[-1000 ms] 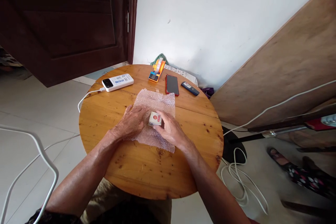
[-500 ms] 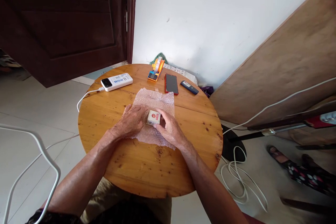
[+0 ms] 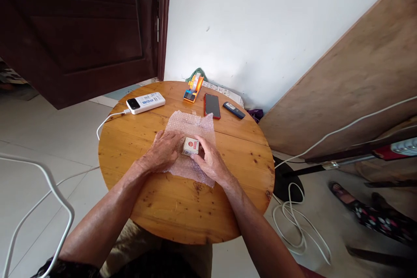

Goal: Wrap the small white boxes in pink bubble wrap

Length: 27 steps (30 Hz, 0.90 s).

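Note:
A small white box (image 3: 190, 145) with red print sits on a sheet of bubble wrap (image 3: 195, 122) spread over the round wooden table. My right hand (image 3: 210, 159) has its thumb at the box's near side and its fingers at the far right corner, gripping it. On the left, my left hand (image 3: 163, 150) lies with fingers stretched out on the bubble wrap, close beside the box and holding nothing. Part of the wrap is hidden under both hands.
Behind the wrap lie an orange tape dispenser (image 3: 194, 87), a red-edged phone (image 3: 212, 106) and a dark blue handheld device (image 3: 233, 110). A white power bank (image 3: 145, 102) with a cable is at the table's (image 3: 182, 217) back left. Another person's foot (image 3: 342, 193) shows at right.
The view has shifted slightly. Both hands and the box keep the same positions on the bubble wrap.

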Available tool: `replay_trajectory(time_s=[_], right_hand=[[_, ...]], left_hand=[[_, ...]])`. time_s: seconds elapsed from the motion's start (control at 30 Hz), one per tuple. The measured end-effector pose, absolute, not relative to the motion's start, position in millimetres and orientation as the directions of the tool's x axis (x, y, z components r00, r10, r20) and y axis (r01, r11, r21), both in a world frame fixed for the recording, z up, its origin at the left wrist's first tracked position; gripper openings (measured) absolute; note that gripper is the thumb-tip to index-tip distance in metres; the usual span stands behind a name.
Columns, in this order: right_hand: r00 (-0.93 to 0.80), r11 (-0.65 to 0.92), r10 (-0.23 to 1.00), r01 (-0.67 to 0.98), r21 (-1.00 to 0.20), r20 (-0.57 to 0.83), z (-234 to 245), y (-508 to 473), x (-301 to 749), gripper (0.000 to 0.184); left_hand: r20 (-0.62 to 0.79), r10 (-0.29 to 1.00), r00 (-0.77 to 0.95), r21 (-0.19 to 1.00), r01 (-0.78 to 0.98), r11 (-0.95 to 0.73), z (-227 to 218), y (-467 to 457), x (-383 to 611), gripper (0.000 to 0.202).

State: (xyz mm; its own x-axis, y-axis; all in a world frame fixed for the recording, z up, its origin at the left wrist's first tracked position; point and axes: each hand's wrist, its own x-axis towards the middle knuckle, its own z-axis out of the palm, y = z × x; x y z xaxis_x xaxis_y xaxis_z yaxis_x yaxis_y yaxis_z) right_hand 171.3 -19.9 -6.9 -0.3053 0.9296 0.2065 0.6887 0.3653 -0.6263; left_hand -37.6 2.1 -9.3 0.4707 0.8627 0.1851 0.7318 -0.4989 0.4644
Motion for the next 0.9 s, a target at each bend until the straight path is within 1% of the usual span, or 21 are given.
replay_trajectory(time_s=[0.23,0.4,0.5,0.57,0.63,0.7,0.77,0.83,0.9], right_hand=[[-0.311,0.351,0.933,0.682,-0.642,0.18,-7,-19,172,0.064],[-0.3,0.321,0.94,0.604,-0.729,0.165,3,-24,178,0.067],[-0.32,0.301,0.938,0.558,-0.773,0.134,15,-32,187,0.055],[-0.367,0.321,0.922,0.557,-0.766,0.12,22,-39,194,0.043],[-0.434,0.362,0.895,0.569,-0.738,0.104,28,-46,199,0.036],[-0.496,0.405,0.865,0.593,-0.696,0.081,30,-53,201,0.037],[-0.519,0.444,0.851,0.627,-0.64,0.081,29,-58,199,0.036],[-0.493,0.467,0.86,0.663,-0.585,0.129,25,-61,196,0.021],[-0.446,0.466,0.875,0.678,-0.569,0.185,20,-59,194,0.002]], left_hand=[[0.165,0.864,0.475,0.445,0.746,-0.495,-6,1,-37,0.065],[0.178,0.862,0.475,0.462,0.733,-0.499,-5,1,-38,0.067],[0.202,0.857,0.474,0.466,0.723,-0.51,-5,0,-38,0.065],[0.216,0.86,0.462,0.476,0.72,-0.506,-5,1,-37,0.065],[0.239,0.866,0.439,0.503,0.707,-0.497,-5,3,-37,0.063],[0.274,0.867,0.417,0.548,0.673,-0.497,-6,4,-38,0.059],[0.312,0.858,0.407,0.602,0.614,-0.511,-6,5,-39,0.053],[0.339,0.838,0.427,0.648,0.539,-0.538,-4,4,-41,0.048],[0.339,0.819,0.462,0.687,0.473,-0.551,1,1,-43,0.044]])
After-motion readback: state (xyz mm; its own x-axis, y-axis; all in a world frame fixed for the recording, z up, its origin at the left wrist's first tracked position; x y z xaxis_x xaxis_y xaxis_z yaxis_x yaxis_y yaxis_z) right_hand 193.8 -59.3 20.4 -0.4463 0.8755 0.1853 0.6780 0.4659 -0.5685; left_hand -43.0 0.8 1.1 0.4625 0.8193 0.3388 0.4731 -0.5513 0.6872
